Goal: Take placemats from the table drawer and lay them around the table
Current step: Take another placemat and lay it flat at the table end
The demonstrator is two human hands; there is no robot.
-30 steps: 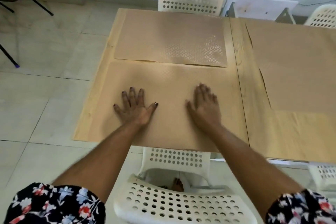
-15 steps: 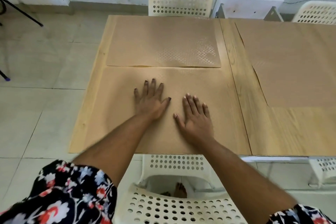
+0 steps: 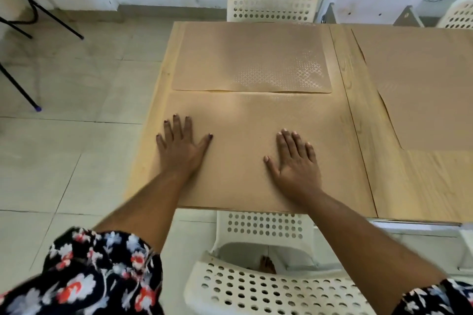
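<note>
A tan near placemat (image 3: 243, 120) lies flat on the wooden table (image 3: 358, 151), close to the near edge. My left hand (image 3: 180, 144) presses on its left part, palm down, fingers straight and spread. My right hand (image 3: 297, 163) lies flat on its right part, fingers straight. A second placemat (image 3: 250, 59) with a shiny lattice pattern lies just beyond it at the far edge. A third placemat (image 3: 425, 79) covers the right side of the table. No drawer shows.
A white perforated chair (image 3: 266, 263) stands tucked under the near edge, right below my arms. Another white chair (image 3: 272, 0) stands at the far side, a third chair (image 3: 458, 13) at the far right. Black stand legs (image 3: 20, 79) cross the tiled floor at left.
Both hands slid apart over the near placemat: the left hand moved left, the right hand moved right. Half a second ago they lay close together near its middle.
</note>
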